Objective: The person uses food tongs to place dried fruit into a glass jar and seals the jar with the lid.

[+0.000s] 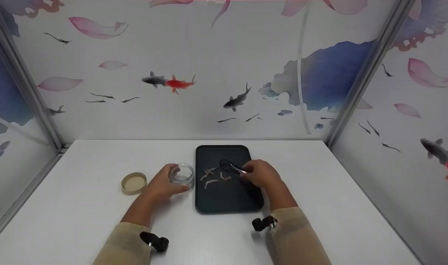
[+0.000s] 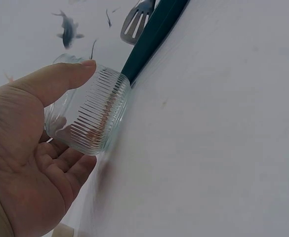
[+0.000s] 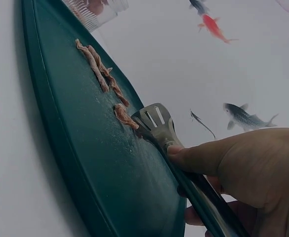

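Observation:
My left hand (image 1: 162,187) grips a clear glass jar (image 1: 182,176) with ribbed sides, its thumb on one side and fingers on the other. The jar stands open-mouthed beside the left edge of a dark green tray (image 1: 227,202). Several brownish, twisted dried strips (image 1: 211,182) lie on the tray's left half. My right hand (image 1: 262,173) holds metal serving tongs (image 3: 160,129) with slotted ends over the tray. In the right wrist view the tong ends are close to one short strip (image 3: 124,117); whether they touch it, I cannot tell. Brownish colour shows through the jar's ribbed glass, its source unclear.
A round beige lid (image 1: 134,183) lies on the white table (image 1: 205,239) to the left of my left hand. Printed wall panels (image 1: 209,44) with fish and petals enclose the table at the back and sides.

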### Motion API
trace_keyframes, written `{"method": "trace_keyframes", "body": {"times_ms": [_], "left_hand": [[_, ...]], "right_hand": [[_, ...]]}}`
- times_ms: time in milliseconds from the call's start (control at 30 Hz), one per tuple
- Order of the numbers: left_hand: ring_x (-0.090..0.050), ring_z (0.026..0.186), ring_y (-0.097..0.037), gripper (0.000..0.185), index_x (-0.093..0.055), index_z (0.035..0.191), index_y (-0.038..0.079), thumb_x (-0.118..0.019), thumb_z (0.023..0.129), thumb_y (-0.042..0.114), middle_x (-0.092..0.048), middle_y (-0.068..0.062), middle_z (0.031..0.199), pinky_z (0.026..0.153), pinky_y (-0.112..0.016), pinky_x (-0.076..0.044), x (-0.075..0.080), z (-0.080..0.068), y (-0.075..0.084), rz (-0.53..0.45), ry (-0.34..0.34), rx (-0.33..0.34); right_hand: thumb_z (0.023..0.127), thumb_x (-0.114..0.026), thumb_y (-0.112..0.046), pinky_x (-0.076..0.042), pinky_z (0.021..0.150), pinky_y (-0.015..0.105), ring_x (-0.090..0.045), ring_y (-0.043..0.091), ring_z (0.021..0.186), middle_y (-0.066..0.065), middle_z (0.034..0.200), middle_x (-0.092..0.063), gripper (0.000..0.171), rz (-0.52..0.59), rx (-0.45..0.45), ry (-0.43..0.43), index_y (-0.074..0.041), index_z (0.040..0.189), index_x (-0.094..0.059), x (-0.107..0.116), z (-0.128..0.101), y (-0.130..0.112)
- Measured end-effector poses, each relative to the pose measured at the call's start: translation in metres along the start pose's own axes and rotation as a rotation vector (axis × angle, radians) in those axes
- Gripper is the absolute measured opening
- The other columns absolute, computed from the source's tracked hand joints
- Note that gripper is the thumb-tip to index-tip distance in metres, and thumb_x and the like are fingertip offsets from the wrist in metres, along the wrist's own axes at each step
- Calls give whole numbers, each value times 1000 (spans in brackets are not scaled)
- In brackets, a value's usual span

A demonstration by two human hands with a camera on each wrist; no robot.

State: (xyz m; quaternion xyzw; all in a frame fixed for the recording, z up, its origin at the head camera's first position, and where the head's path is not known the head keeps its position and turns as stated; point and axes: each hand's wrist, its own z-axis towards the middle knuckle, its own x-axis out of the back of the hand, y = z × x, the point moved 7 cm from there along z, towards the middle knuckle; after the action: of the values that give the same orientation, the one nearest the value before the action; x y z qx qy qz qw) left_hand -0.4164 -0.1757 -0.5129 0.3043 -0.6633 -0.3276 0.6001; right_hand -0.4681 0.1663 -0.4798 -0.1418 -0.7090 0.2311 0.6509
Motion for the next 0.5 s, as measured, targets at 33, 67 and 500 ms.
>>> {"method": "trace_keyframes", "body": {"times_ms": [33, 67, 500], "left_hand": [[-37, 160, -40, 103, -34, 165, 13, -90, 85, 45, -40, -15, 172, 130, -59, -33, 0, 0, 0, 2, 0, 0], [-37, 160, -40, 103, -33, 165, 13, -90, 85, 45, -39, -16, 172, 130, -59, -33, 0, 0, 0, 1, -1, 0], [-37, 160, -41, 103, -34, 165, 14, -89, 85, 47, -38, -17, 173, 130, -60, -33, 1, -2, 1, 5, 2, 11]], "right_hand": [[99, -78, -33, -57, 101, 49, -69, 21, 105, 1, 119, -78, 24, -3, 1, 2, -20, 119, -79, 0, 0, 0], [99, -78, -33, -57, 101, 49, -69, 21, 106, 1, 119, -78, 25, -7, 2, 5, -20, 120, -79, 0, 0, -1], [101, -76, -32, -58, 95, 47, -68, 19, 99, 0, 115, -78, 22, -28, 25, 49, -21, 119, -79, 6, -4, -11]]}}
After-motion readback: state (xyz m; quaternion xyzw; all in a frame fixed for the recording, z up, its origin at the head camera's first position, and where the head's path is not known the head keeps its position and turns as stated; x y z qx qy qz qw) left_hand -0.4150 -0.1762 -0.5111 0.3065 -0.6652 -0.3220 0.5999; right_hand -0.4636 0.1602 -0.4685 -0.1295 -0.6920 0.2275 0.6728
